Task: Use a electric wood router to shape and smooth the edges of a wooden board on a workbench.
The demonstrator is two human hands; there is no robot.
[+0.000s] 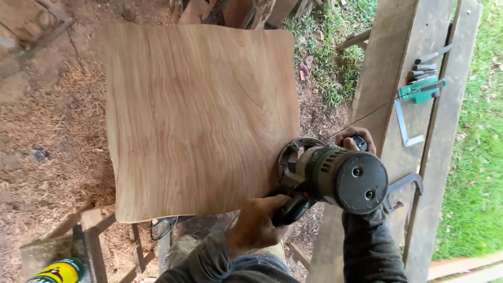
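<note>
Wood router: at the wooden panel's near-right edge; left hand and right hand each closed round a side handle.

The wooden panel lay bare across its whole face, open to passage above. At its lower right corner the router blocked the edge, gripped by the left hand and right hand. A plank bench with a metal clamp closed off the right side.
</note>
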